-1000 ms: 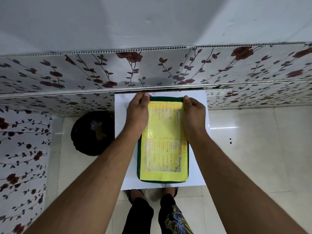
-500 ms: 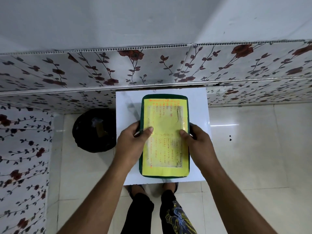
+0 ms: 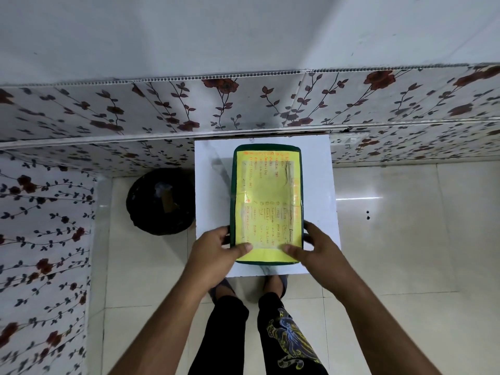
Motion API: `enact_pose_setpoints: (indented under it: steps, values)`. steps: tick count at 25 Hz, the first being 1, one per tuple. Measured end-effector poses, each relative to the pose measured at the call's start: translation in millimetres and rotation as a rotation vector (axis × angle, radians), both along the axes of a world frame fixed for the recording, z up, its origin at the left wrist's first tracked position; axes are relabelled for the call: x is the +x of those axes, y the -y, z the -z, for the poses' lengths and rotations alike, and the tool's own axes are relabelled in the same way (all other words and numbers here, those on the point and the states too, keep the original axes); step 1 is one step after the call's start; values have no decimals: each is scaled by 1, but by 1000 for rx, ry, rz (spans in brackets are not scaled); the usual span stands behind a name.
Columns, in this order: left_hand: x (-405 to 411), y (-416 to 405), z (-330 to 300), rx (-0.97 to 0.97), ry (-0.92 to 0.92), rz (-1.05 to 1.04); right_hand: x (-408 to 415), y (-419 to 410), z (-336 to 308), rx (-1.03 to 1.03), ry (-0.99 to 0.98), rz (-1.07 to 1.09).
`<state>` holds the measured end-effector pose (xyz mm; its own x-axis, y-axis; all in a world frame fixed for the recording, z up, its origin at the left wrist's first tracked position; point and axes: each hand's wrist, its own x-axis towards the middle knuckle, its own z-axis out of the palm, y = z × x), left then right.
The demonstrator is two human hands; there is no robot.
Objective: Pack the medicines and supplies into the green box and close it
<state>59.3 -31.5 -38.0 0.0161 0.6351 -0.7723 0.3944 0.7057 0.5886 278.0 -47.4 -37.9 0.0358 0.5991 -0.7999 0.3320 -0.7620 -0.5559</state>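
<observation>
A: Where's the green box (image 3: 267, 204) now?

B: On the small white counter (image 3: 211, 185), lid down, yellow handwritten label facing up. Both hands grip its near end: left hand (image 3: 216, 253) wrapped round the left edge with the thumb on the label, right hand (image 3: 315, 249) the same on the right.

A: No medicines left outside?

B: None in view (the black bin (image 3: 159, 203) sits on the floor just left).

A: What could go wrong?

B: My guess: pressing only the near end might leave the far edge unlatched. The box also sits close to the counter's front edge, so a pull toward the body could tip it off.
</observation>
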Motion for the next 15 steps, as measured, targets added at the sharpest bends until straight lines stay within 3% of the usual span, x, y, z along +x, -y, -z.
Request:
enact_pose_setpoints:
  steps: [15]
  values:
    - [10, 7, 0, 110, -97, -62, -9, -1, 4, 82, 45, -16]
